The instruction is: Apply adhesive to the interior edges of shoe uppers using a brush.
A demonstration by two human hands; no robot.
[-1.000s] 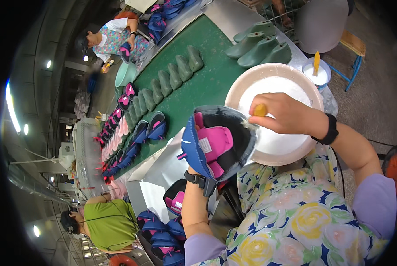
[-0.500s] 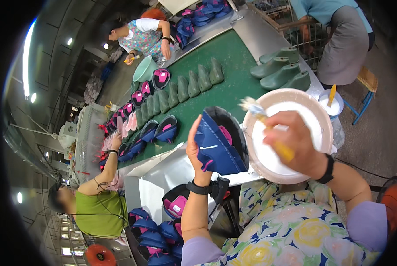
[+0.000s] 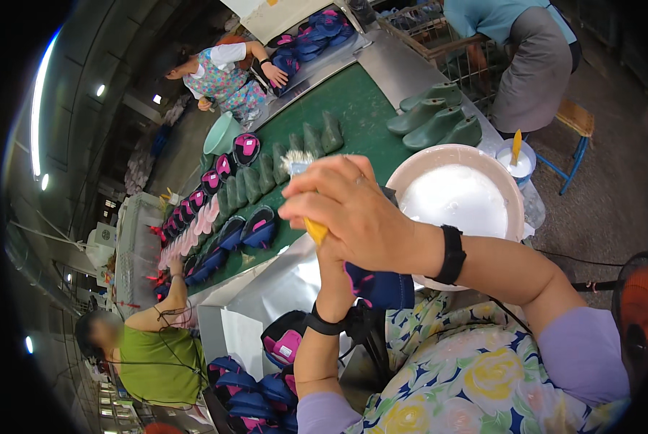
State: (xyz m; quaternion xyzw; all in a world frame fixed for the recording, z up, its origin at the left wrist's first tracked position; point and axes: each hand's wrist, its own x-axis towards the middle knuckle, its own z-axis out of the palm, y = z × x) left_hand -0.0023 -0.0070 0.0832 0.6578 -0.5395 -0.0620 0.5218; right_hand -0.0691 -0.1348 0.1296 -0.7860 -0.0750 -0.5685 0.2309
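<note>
in your head view, read as a clock face, your right hand (image 3: 360,217) has swung left, away from the basin (image 3: 510,217), in the last half second and now crosses in front of your left hand (image 3: 332,278). its fingers are curled around the brush (image 3: 298,167), bristles toward eleven o'clock, clear of the white liquid (image 3: 454,199) and of any visible part of the shoe upper (image 3: 385,287); so, as far as shows, nothing is being dipped or spread at this instant. the navy upper sits toward five o'clock, largely hidden behind your right hand and wrist. your left fingers are hidden too, so you cannot tell whether they grip it.

the beige basin, at three o'clock, holds the white liquid, its surface now uncovered. between two and three, a small tub (image 3: 524,176) holds something white and a yellow-handled brush (image 3: 516,145). the mint bowl (image 3: 222,134) is at ten; its contents do not show.
</note>
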